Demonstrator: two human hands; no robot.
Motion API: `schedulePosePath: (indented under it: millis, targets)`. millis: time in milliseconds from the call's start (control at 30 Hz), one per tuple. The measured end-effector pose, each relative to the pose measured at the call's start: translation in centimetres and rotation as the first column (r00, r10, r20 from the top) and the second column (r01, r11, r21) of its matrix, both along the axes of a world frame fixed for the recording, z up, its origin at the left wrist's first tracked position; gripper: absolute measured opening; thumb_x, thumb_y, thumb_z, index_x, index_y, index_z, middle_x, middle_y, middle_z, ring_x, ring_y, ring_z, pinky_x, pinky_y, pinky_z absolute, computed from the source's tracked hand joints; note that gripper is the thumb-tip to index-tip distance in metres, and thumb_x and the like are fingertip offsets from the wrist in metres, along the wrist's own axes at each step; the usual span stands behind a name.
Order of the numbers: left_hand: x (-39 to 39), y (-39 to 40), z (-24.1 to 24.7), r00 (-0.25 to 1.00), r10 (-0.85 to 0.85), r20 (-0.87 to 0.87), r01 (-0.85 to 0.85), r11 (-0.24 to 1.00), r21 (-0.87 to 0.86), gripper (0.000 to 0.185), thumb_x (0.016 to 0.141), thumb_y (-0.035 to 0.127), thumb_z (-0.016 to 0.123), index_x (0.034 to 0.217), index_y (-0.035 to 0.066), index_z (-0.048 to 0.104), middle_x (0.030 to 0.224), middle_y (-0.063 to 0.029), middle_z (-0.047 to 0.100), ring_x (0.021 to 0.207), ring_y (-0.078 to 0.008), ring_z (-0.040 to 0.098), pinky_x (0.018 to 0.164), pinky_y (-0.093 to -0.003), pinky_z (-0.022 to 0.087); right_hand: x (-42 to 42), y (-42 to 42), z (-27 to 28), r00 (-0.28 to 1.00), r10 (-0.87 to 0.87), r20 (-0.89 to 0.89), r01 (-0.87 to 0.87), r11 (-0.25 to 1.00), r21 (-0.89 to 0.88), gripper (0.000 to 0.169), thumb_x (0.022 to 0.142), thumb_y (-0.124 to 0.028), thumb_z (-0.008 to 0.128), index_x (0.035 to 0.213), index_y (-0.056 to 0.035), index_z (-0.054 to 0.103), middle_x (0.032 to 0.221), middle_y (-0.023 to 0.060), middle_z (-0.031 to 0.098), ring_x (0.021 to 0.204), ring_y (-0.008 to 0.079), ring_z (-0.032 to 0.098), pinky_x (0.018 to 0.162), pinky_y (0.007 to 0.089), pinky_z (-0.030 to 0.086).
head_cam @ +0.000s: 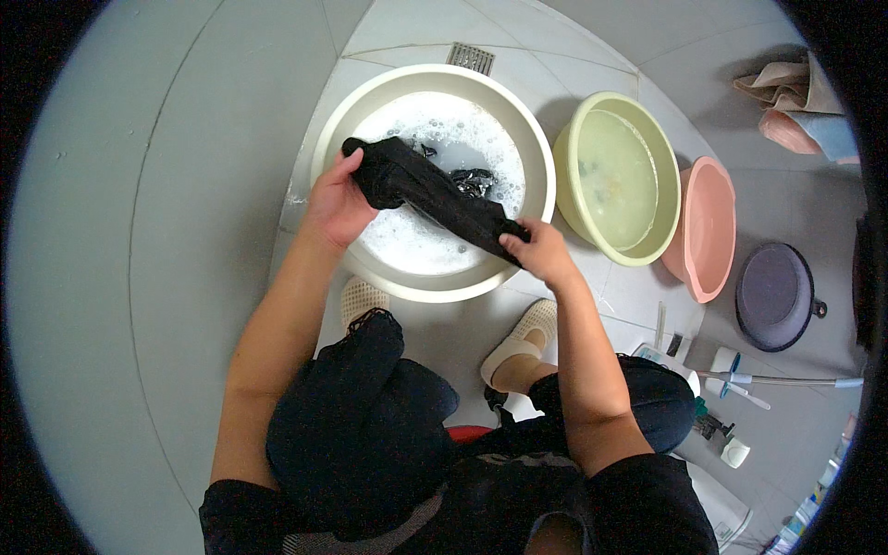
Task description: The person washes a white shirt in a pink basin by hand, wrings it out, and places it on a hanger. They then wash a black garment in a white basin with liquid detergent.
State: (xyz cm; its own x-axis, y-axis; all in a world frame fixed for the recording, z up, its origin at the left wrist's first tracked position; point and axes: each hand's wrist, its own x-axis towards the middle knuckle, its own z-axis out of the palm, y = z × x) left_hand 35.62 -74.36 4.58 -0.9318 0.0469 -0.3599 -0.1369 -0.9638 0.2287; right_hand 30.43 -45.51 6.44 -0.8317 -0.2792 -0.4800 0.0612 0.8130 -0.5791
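Note:
Both hands stretch a black cloth garment [444, 191] slantwise above a large white basin [433, 295] of sudsy water. At its upper left end is my left hand [343, 201], the thumb on top and the palm turned up beneath the fabric. My right hand [538, 250] pinches the lower right end near the basin's rim. More dark wet fabric [474, 182] lies partly sunk in the foamy water below the garment. What kind of garment it is, I cannot tell.
A light green basin [565, 177] with cloudy water stands right of the white one, beside a tilted pink basin [706, 229]. A purple-grey basin [773, 297] hangs at the wall. Cloths [808, 104] hang at upper right. A floor drain [471, 58] lies beyond the white basin.

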Motion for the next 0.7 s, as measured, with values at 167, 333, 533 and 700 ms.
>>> schedulePosePath:
  millis: [167, 333, 533, 700]
  targets:
    - [-0.3, 1.7, 3.7, 0.978, -0.153, -0.143, 0.163, 0.985, 0.061, 0.040, 0.091, 0.032, 0.037, 0.123, 0.008, 0.038, 0.119, -0.0120, 0.048, 0.110, -0.0242, 0.047, 0.095, -0.0398, 0.036, 0.8, -3.7, 2.3, 0.776, 0.087, -0.624, -0.203, 0.972, -0.118, 0.021, 0.075, -0.013, 0.062, 0.091, -0.0012, 0.059, 0.093, 0.0151, 0.059, 0.084, 0.0266, 0.057, 0.078, 0.0308, 0.044]
    - [-0.5, 3.6, 5.5, 0.946, -0.226, -0.230, 0.233, 0.973, 0.001, 0.036, 0.091, 0.024, 0.039, 0.124, 0.010, 0.035, 0.115, -0.0096, 0.049, 0.107, -0.0213, 0.049, 0.093, -0.0362, 0.038, 2.4, -9.0, 5.4, 0.991, -0.084, 0.103, 0.132, 0.538, -0.832, 0.016, 0.087, -0.014, 0.050, 0.086, -0.0006, 0.057, 0.073, -0.0008, 0.054, 0.070, 0.0072, 0.048, 0.065, 0.0212, 0.040]
    - [0.3, 5.6, 7.8, 0.915, -0.362, -0.180, 0.311, 0.915, -0.258, 0.048, 0.090, 0.013, 0.042, 0.133, 0.007, 0.021, 0.122, -0.0074, 0.041, 0.112, -0.0160, 0.041, 0.094, -0.0317, 0.035, 2.3, -11.2, -0.1, 0.890, -0.118, -0.440, -0.136, 0.854, -0.503, 0.020, 0.073, -0.013, 0.058, 0.088, -0.0007, 0.058, 0.085, 0.0178, 0.058, 0.079, 0.0305, 0.056, 0.071, 0.0376, 0.043]
    - [0.7, 5.6, 7.6, 0.921, -0.360, -0.147, 0.302, 0.900, -0.315, 0.046, 0.085, 0.008, 0.047, 0.128, 0.004, 0.032, 0.125, -0.0072, 0.041, 0.114, -0.0183, 0.040, 0.097, -0.0330, 0.031, 0.3, -10.6, -0.7, 0.942, -0.317, 0.108, 0.328, 0.805, -0.495, 0.025, 0.074, -0.012, 0.054, 0.095, 0.0008, 0.055, 0.084, 0.0143, 0.060, 0.078, 0.0286, 0.058, 0.068, 0.0332, 0.045]
